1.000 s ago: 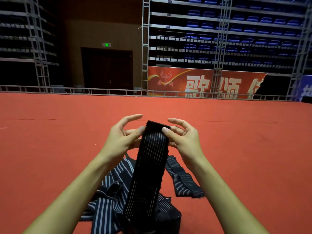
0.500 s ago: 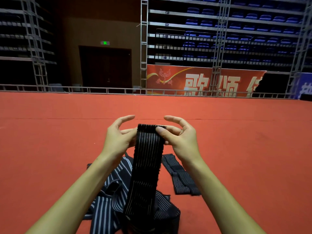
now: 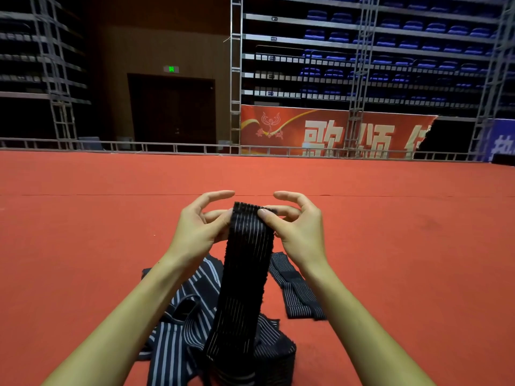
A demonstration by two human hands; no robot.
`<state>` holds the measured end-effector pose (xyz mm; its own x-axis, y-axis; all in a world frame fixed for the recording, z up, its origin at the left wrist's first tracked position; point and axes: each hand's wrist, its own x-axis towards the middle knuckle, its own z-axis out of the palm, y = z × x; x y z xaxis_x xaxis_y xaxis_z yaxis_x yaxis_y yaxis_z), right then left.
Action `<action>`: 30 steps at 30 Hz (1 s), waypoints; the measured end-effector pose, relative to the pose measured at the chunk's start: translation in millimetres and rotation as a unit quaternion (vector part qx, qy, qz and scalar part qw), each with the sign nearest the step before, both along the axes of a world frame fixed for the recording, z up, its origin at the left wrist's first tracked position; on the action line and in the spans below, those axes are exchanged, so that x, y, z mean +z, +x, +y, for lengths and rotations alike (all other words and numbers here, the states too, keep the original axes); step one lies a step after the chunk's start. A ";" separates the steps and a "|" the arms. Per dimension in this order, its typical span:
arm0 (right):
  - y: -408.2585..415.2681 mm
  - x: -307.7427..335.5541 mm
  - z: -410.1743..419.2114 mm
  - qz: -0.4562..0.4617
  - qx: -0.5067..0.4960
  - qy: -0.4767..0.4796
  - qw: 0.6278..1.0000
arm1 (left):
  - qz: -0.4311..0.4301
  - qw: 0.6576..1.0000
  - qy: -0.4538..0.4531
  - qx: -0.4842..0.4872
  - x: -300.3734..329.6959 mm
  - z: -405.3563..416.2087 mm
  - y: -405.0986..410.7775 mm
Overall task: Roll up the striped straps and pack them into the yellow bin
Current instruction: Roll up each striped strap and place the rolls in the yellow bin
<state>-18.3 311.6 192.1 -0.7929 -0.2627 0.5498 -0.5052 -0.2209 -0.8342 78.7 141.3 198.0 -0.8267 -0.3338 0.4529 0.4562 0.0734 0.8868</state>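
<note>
Left hand (image 3: pixel 199 232) and right hand (image 3: pixel 299 232) each pinch the top end of a black striped strap (image 3: pixel 242 280), held upright. Index fingers lifted clear. More striped straps (image 3: pixel 181 330) heaped on the red carpet (image 3: pixel 83 232) below.

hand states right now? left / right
Left hand: pinching the top end of the black striped strap.
Right hand: pinching the same end, thumb on top.

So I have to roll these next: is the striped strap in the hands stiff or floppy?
Probably floppy: the strap drapes limply from both hands to the pile. Its ribbed weave looks elastic, so a loose roll may spring open.
</note>
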 end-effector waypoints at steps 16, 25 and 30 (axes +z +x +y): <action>-13.5 5.1 -1.6 0.051 -0.005 0.034 0.998 | 0.007 0.999 -0.029 0.028 6.7 -3.1 2.1; -9.5 13.9 2.0 0.074 0.062 0.052 0.994 | 0.019 0.999 -0.033 0.038 16.9 -8.5 4.3; -5.7 12.6 -1.0 0.082 0.065 0.011 0.994 | -0.026 0.998 -0.059 0.025 16.4 -9.1 8.0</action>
